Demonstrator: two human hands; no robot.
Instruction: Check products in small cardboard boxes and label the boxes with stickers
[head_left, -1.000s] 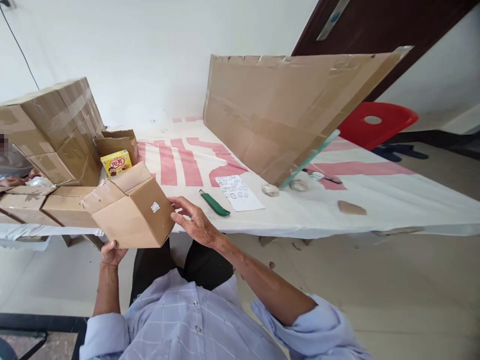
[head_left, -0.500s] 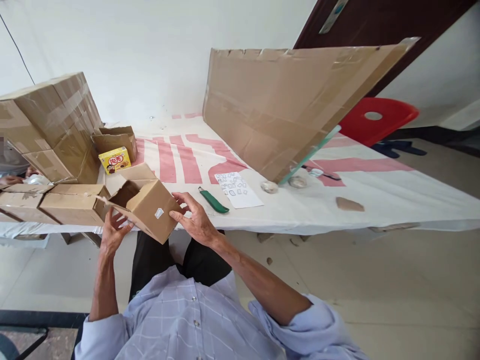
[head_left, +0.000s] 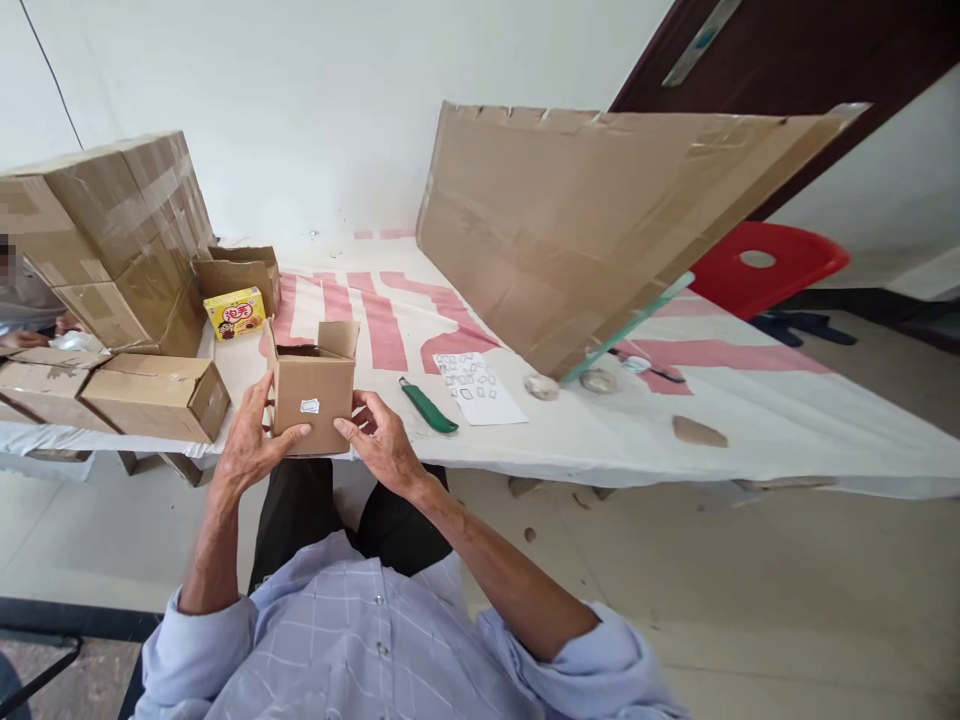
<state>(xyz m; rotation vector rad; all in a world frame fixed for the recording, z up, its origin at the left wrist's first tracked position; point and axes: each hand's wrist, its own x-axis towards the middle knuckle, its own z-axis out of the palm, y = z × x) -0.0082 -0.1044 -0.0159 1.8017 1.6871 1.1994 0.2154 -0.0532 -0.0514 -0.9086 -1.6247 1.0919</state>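
Observation:
Between my two hands stands a small brown cardboard box (head_left: pixel 313 385), upright at the table's front edge, its top flaps raised. A small white sticker (head_left: pixel 310 406) is on the side facing me. My left hand (head_left: pixel 255 430) grips the box's left side, thumb across the front. On the right side, my right hand (head_left: pixel 381 440) holds it with the thumb on the front face and fingers round the edge. A green utility knife (head_left: pixel 428 406) lies to the right of the box, beside a white sheet (head_left: pixel 491 405) of small sticker outlines.
Closed cardboard boxes (head_left: pixel 154 395) line the table's left front, with a taped stack (head_left: pixel 112 230) behind. A yellow snack box (head_left: pixel 235 313) leans by an open carton (head_left: pixel 240 268). A large cardboard panel (head_left: pixel 592 220) stands at the back, near tape rolls (head_left: pixel 541 386) and a red chair (head_left: pixel 765 265).
The box has turned from tilted to upright and now rests lower at the table edge, its stickered face toward me. My left hand has moved right and wrapped onto its side.

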